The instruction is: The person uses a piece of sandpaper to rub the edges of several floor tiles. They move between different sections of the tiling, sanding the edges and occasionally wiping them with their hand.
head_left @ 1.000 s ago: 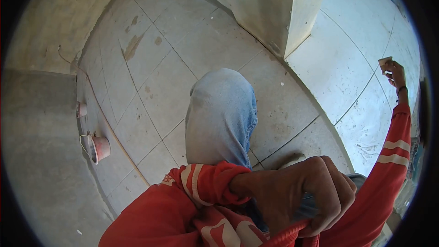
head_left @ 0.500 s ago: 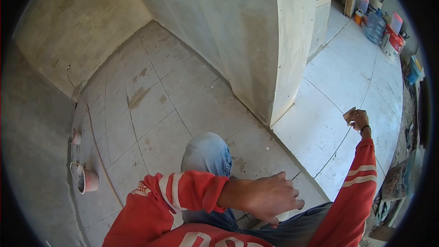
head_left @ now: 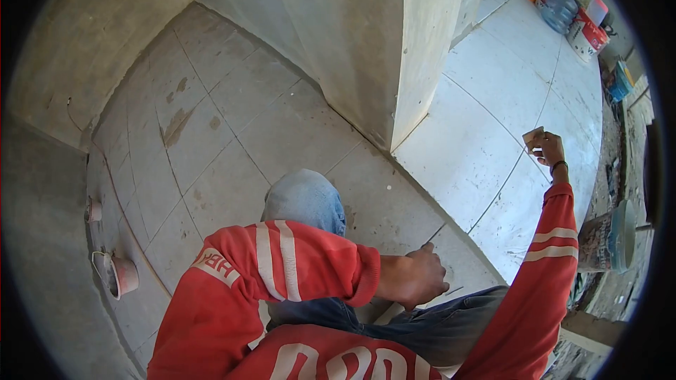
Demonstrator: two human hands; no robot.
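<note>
My right hand point(head_left: 551, 150) is stretched out to the right above the pale floor tiles point(head_left: 486, 123). Its fingers pinch a small, flat, tan piece point(head_left: 533, 139), whose material I cannot make out. My left hand point(head_left: 420, 278) reaches across my body, low beside my thigh point(head_left: 458, 317) and over the tiled floor. Its fingers are curled under, so whatever they may hold is hidden. My bent knee point(head_left: 305, 200) in faded jeans is left of that hand.
A wall corner point(head_left: 398, 98) juts out ahead. A bucket point(head_left: 124, 276), a smaller pail point(head_left: 94, 210) and a hose point(head_left: 123, 214) lie along the left wall. A water jug point(head_left: 560, 8) and a paint bucket point(head_left: 586, 36) stand far right; a grey bucket point(head_left: 620, 236) is nearer.
My left hand's spread fingers have curled in, and its forearm has swung slightly. My right hand still holds the tan piece. The view has tilted, shifting the room up and left.
</note>
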